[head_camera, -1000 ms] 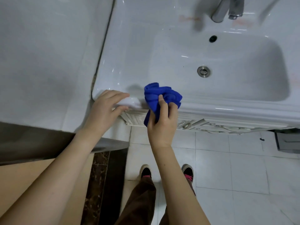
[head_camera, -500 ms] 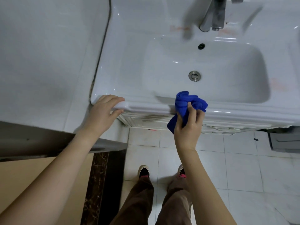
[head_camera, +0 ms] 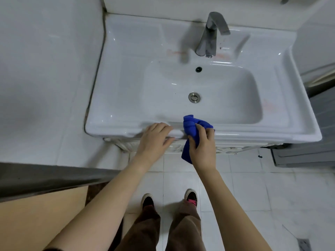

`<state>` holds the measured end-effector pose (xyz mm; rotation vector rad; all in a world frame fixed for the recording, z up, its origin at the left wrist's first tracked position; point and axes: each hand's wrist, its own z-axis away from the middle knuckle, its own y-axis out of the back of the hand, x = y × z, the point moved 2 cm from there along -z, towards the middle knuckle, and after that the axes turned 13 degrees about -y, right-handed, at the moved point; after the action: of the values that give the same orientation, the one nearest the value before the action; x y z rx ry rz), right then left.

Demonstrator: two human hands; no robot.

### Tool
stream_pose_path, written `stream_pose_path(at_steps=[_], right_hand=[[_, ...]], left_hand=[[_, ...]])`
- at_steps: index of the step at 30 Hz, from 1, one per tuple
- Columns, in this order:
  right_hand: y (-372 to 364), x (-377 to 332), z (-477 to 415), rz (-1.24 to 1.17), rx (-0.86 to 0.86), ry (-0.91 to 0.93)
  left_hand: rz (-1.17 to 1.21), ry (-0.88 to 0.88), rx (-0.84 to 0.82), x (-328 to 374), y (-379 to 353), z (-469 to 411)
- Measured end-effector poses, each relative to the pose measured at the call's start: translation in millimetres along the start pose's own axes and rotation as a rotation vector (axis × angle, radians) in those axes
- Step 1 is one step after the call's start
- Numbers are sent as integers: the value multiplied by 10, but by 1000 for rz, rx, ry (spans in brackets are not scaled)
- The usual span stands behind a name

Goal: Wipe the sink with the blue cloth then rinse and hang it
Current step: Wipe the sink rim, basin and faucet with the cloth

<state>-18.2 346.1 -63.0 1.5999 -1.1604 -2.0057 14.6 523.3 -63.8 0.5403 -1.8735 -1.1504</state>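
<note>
A white ceramic sink point(head_camera: 126, 98) fills the upper middle of the head view, with a metal drain point(head_camera: 194, 97) in its basin and a grey tap point(head_camera: 210, 33) at the back. My right hand point(head_camera: 202, 147) grips a bunched blue cloth point(head_camera: 190, 128) and presses it against the sink's front rim. One corner of the cloth hangs below the rim. My left hand point(head_camera: 155, 138) rests flat on the front rim just left of the cloth, fingers spread, holding nothing.
White tiled wall stands left of the sink. A dark metal ledge point(head_camera: 45, 178) crosses the lower left. Faint reddish stains point(head_camera: 272, 107) mark the sink's right rim and the ledge near the tap. Grey furniture point(head_camera: 308, 154) sits at the right. My shoes stand on white floor tiles.
My left hand has slid right along the front rim to beside the cloth. The right hand keeps the cloth on the front rim. The view now takes in the whole sink.
</note>
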Motion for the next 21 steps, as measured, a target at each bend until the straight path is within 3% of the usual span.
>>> stream_pose_path(at_steps=[7,21], right_hand=[[420,395,-235,65,13,-55],[993,876,-531,110,31,-176]], left_hand=[[82,111,125,-52,-120,-47],[103,171,94,-31,-113,-48]])
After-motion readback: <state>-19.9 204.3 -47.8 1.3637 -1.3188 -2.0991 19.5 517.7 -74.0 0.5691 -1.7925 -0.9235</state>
